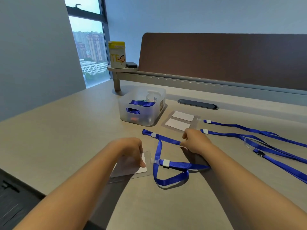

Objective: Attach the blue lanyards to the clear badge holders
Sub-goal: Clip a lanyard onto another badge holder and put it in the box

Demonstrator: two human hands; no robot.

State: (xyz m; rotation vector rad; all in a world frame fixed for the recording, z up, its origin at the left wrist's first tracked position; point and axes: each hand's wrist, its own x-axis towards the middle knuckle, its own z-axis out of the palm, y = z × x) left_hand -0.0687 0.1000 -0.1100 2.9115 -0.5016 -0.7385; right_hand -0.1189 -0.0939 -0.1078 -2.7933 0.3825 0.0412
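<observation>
A clear badge holder with a white card (137, 170) lies near the table's front, and my left hand (132, 150) presses down on it. A blue lanyard (167, 163) loops beside it, its clear clip touching the holder's top edge. My right hand (194, 141) pinches the upper strap of this lanyard. Two more clear badge holders with white cards (180, 121) lie further back, each with a blue lanyard (249, 135) stretching away to the right.
A translucent bin (149, 117) with more blue lanyards stands behind my hands. A dark cable slot (197, 103) sits in the table, a brown partition (224, 58) behind it. A yellow-lidded jar (117, 54) rests on a small shelf.
</observation>
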